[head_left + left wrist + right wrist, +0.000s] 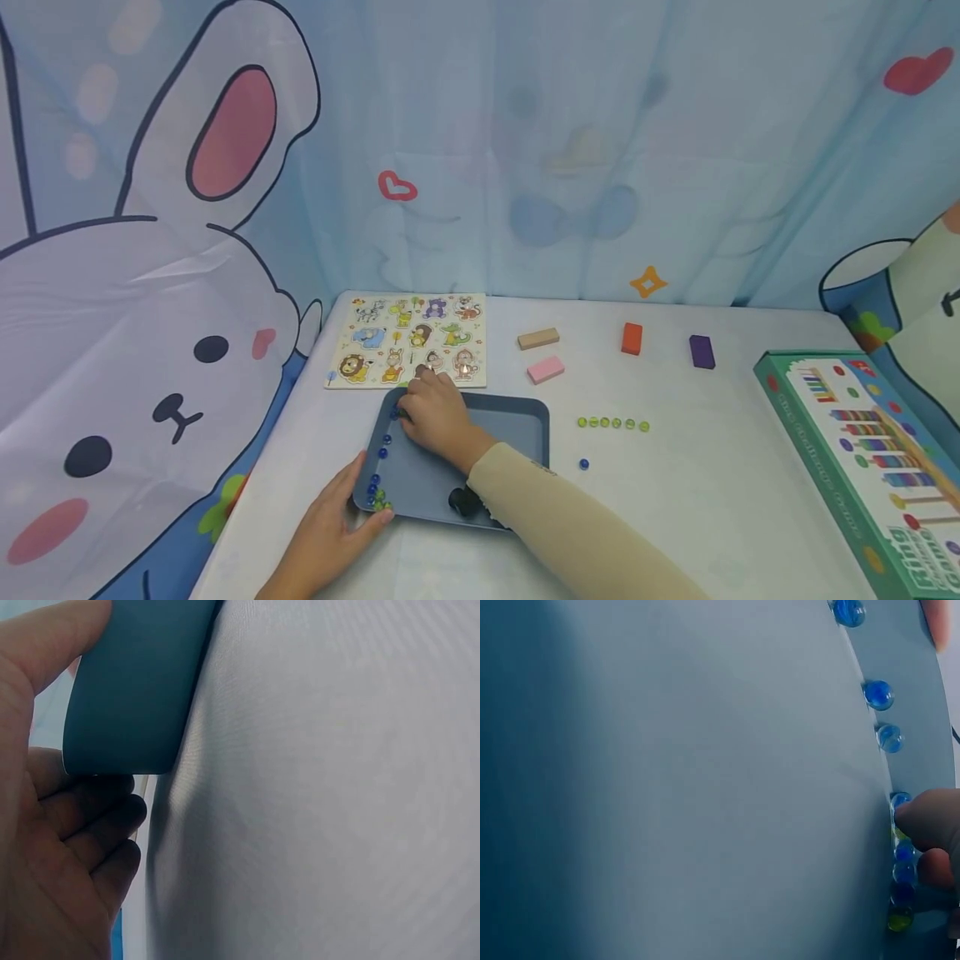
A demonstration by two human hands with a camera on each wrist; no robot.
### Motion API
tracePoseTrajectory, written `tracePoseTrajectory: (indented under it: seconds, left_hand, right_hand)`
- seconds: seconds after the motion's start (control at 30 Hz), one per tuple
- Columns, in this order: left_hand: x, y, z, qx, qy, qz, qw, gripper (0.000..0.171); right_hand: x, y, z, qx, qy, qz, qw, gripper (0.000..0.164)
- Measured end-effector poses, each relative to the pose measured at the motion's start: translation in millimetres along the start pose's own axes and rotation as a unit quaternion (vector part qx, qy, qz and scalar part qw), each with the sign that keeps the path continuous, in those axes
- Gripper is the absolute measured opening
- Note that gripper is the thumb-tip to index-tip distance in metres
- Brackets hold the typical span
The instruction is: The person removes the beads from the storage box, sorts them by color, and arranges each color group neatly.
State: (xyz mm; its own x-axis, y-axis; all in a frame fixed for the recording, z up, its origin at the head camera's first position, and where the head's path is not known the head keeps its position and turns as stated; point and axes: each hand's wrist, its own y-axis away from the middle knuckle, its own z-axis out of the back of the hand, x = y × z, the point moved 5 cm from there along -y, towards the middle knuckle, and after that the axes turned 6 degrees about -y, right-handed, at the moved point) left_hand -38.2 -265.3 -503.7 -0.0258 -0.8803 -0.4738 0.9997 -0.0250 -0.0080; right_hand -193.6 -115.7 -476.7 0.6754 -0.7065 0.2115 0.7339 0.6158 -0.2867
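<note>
A blue-grey tray (pixel 480 462) lies on the white table. My left hand (pixel 326 525) holds its near left corner, thumb at the front rim and curled fingers (pixel 112 802) around the corner. Over the far left corner, my right hand (pixel 438 421) reaches down among marbles. Its fingertips (pixel 919 814) touch a blue marble (pixel 901 799) in a row along the tray wall; whether they pinch one is hidden. Other blue marbles (pixel 382 453) line the left side. Several yellow-green marbles (pixel 380 500) cluster in the near left corner beside the left thumb.
Behind the tray is an animal puzzle board (pixel 408 337). Beige (pixel 538 338), pink (pixel 545 370), orange (pixel 632 339) and purple (pixel 702 352) blocks lie farther back. Right of the tray are a row of yellow-green marbles (pixel 617 423) and one blue marble (pixel 583 464). A green game box (pixel 862 467) stands far right.
</note>
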Motion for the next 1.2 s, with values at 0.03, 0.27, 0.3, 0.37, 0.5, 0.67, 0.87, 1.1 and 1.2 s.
tracePoseTrajectory:
  seconds: [0.03,0.27,0.3,0.37,0.5,0.67,0.87,1.1,1.2]
  left_hand:
    - [-0.3,-0.1,-0.2,0.001,0.0,0.001,1.0,0.102]
    - [-0.5,-1.0,-2.1,0.007,0.001,0.005,1.0,0.103]
    - [-0.6,-1.1,-2.1,0.007,0.002,0.005,1.0,0.103]
    - [-0.8,-1.2,-2.0,0.006,0.004,0.004,1.0,0.103]
    - [-1.7,-0.7,-1.0,0.005,0.005,0.004,1.0,0.103]
    - [-3.5,1.4,1.9,0.003,0.0,0.008,1.0,0.102]
    - [-2.9,1.5,1.5,0.005,-0.002,0.008,1.0,0.102]
    - [-3.3,1.0,1.1,0.009,0.001,0.01,0.9999,0.103]
    - [-3.9,0.6,0.7,0.012,0.001,0.012,0.9999,0.103]
  right_hand:
    - [0.4,0.2,-0.6,0.0,0.006,0.003,1.0,0.015]
    - [1.8,3.6,-0.7,0.001,0.023,0.015,1.0,0.014]
    - [1.6,4.2,-0.2,0.002,0.018,0.013,1.0,0.013]
    - [0.9,5.3,1.3,0.003,0.004,0.007,1.0,0.011]
    - [-0.9,7.0,6.0,0.008,-0.03,-0.012,0.999,0.012]
    - [-2.0,9.8,17.9,0.005,-0.052,-0.027,0.998,0.013]
    - [-5.7,16.6,39.6,-0.026,-0.074,-0.02,0.997,0.011]
    - [-19.8,27.1,64.5,-0.074,-0.096,-0.015,0.992,0.008]
    - [-29.5,31.8,76.4,-0.087,-0.101,-0.021,0.991,0.008]
